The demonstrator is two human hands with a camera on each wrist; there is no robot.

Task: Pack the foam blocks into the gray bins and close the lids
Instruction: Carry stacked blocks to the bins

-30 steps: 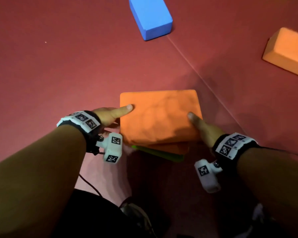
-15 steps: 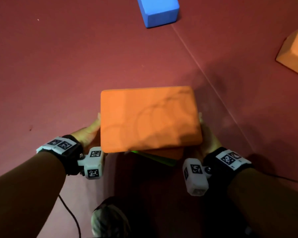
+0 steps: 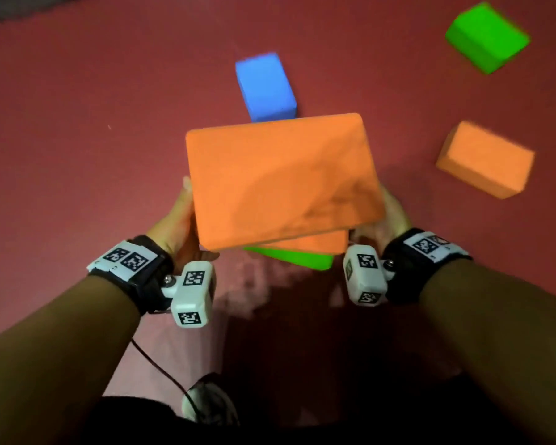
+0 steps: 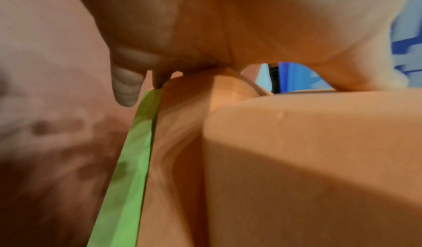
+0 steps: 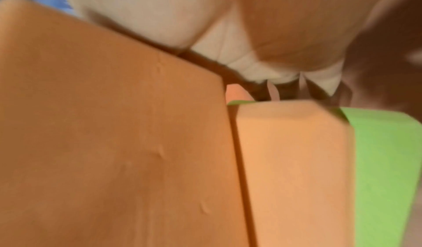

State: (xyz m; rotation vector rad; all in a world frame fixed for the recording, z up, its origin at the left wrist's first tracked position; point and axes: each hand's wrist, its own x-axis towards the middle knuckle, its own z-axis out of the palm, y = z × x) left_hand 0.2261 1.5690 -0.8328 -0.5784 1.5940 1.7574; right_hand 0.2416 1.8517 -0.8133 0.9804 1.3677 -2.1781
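Obstacles on the red floor [image 3: 77,139]: blue block [image 3: 265,88] directly ahead, orange block [image 3: 485,159] and green block [image 3: 487,36] to the right. The left side offers open passage.

I count six foam blocks. Three are stacked in my grip: a top orange block [image 3: 280,178], a second orange block [image 3: 315,244] under it, and a green block [image 3: 297,259] at the bottom. Three more lie loose on the red floor mat [image 3: 77,123]: one blue block [image 3: 264,86], one loose orange block [image 3: 485,159] and one loose green block [image 3: 487,36]. So that makes three orange, two green, one blue. I see two hands, my left hand [image 3: 177,220] and right hand [image 3: 390,216], each wearing one wrist camera, and one shoe [image 3: 209,403].
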